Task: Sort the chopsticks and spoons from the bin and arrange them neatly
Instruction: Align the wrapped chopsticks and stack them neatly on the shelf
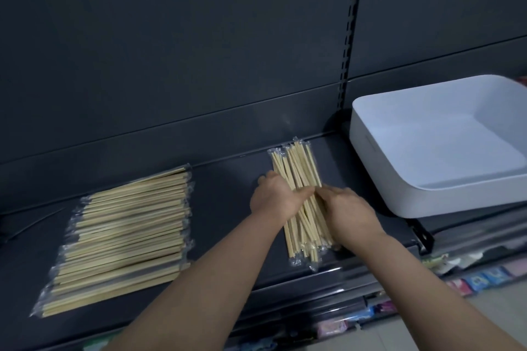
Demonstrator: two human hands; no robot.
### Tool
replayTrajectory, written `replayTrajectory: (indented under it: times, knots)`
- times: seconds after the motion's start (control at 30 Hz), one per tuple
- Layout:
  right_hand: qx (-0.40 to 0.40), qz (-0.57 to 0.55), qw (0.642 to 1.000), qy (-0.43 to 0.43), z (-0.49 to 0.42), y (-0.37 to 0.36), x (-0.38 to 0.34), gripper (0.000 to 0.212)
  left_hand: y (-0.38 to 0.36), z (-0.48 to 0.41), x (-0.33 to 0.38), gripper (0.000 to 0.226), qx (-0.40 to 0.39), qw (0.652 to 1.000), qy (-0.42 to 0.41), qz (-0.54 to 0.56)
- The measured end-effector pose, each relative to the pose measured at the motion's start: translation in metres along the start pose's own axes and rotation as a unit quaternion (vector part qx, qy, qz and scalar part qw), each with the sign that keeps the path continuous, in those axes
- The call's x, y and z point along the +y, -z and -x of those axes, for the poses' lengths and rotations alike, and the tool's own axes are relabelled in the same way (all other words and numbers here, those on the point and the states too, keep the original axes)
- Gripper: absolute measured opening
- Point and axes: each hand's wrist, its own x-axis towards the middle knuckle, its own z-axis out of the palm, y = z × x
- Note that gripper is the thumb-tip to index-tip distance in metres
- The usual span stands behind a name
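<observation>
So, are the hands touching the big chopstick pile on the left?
No, the left hand and right hand both hold the smaller bundle, apart from the big pile.

chopstick row (122,236): left part of the shelf (225,208)
chopstick bundle (296,168): shelf middle
bin (370,157): right end, beside the bundle

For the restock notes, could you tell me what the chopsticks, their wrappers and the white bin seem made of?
The chopsticks look like pale bamboo or wood: matte, straw-coloured sticks. Their wrappers seem thin clear plastic film, shiny and crinkled at the ends. The white bin looks like moulded plastic: smooth, satin, with rounded corners.
</observation>
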Motion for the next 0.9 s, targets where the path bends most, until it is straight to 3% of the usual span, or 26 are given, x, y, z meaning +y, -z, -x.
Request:
replayTrajectory:
  times: [0.17, 0.33, 0.5, 0.63, 0.77, 0.83, 0.9]
  knots:
    - [-0.026, -0.001, 0.999, 0.022, 0.0, 0.001, 0.004, 0.074, -0.005, -0.009, 0.013, 0.039, -0.05, 0.99, 0.023, 0.131]
    - [-0.027, 0.01, 0.999, 0.017, 0.003, 0.005, 0.005, 0.062, -0.001, -0.017, 0.013, 0.023, -0.085, 0.972, 0.049, 0.213]
    - [-0.014, -0.021, 1.0, 0.013, 0.002, 0.01, 0.001, 0.041, 0.015, -0.018, -0.011, 0.033, -0.108, 0.949, 0.057, 0.292]
    - [0.077, -0.133, 0.988, 0.035, -0.003, 0.018, -0.018, 0.041, 0.033, -0.009, -0.022, 0.029, -0.096, 0.907, 0.003, 0.41]
    - [-0.08, -0.372, 0.924, 0.035, -0.011, 0.02, -0.051, 0.077, 0.051, 0.004, -0.019, 0.013, -0.06, 0.863, -0.091, 0.493]
    - [-0.092, -0.433, 0.896, 0.031, -0.013, 0.016, -0.063, 0.06, 0.057, 0.011, -0.016, 0.007, -0.02, 0.868, -0.139, 0.477]
    - [-0.065, -0.45, 0.89, 0.026, -0.014, 0.012, -0.074, 0.035, 0.061, 0.016, -0.016, 0.011, 0.007, 0.876, -0.183, 0.446]
